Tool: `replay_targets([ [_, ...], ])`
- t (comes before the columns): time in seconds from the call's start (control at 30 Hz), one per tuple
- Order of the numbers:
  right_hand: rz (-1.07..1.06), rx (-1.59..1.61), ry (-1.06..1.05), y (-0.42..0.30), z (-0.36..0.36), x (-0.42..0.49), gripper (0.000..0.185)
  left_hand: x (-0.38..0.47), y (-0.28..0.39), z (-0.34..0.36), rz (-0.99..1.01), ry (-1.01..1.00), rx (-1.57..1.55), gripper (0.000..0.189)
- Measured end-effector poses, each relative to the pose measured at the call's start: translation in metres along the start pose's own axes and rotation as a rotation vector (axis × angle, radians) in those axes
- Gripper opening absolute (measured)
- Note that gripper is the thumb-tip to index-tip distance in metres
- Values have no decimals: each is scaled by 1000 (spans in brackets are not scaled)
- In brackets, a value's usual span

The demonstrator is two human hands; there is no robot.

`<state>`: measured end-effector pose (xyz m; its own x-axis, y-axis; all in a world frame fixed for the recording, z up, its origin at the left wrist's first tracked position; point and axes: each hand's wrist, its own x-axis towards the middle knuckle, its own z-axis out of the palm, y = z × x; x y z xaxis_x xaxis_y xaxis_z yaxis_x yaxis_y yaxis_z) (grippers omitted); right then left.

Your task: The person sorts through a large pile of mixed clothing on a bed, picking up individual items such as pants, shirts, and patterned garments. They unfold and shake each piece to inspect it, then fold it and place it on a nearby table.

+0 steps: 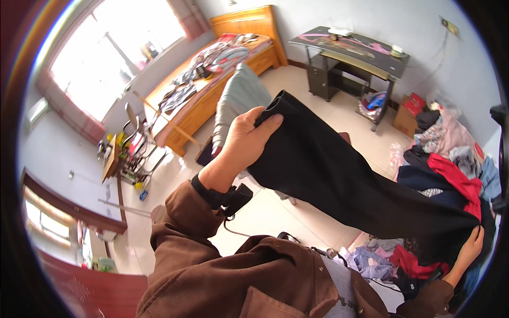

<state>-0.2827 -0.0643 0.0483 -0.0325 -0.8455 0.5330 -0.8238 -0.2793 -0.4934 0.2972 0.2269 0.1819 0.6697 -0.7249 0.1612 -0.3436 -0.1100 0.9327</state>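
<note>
A black cloth garment (326,167), apparently a pair of trousers, is stretched between my two hands. My left hand (248,137) pinches its hemmed end, thumb on top, at the middle of the view. Far to the right, my right hand (469,248) grips the other side of the cloth, where it bunches into a point. Behind the left hand hangs a grey-green cloth (238,99), partly hidden by the hand. Several mixed clothes (457,167) are heaped at the right, beyond the black cloth, and more loose clothes (373,260) lie below it.
A wooden bed (230,85) bearing rumpled bedding stands at the back. A black desk (358,49) is against the far wall, with a cardboard box (406,117) to its right. A chair (137,135) stands at left. Dark red furniture (91,286) fills the lower left.
</note>
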Motion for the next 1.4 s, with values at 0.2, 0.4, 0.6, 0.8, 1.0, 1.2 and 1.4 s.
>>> replay_targets([
  [0.2, -211, 170, -170, -115, 16, -11, 28, -66, -39, -104, -9, 314, -255, 21],
  [0.4, -447, 505, -534, -297, 26, -90, 12, -146, -101, -224, -114, 576, -355, 20],
  [0.6, -681, 724, -777, -511, 32, -225, 8, -229, -165, -328, -236, 552, -87, 15],
  [0.8, -865, 900, -1270, -671, 70, -343, 12, -274, -207, -354, -365, 468, 58, 29],
  [1.0, -1107, 1048, -1656, -778, 119, -461, 18, -282, -221, -371, -288, 327, 120, 114],
  [1.2, -1507, 1132, -1824, -860, 168, -525, 23, -246, -259, -413, -352, 459, 140, 26],
  [1.4, -1551, 1263, -1791, -948, 255, -504, 23, -223, -293, -476, -405, 697, 243, 23],
])
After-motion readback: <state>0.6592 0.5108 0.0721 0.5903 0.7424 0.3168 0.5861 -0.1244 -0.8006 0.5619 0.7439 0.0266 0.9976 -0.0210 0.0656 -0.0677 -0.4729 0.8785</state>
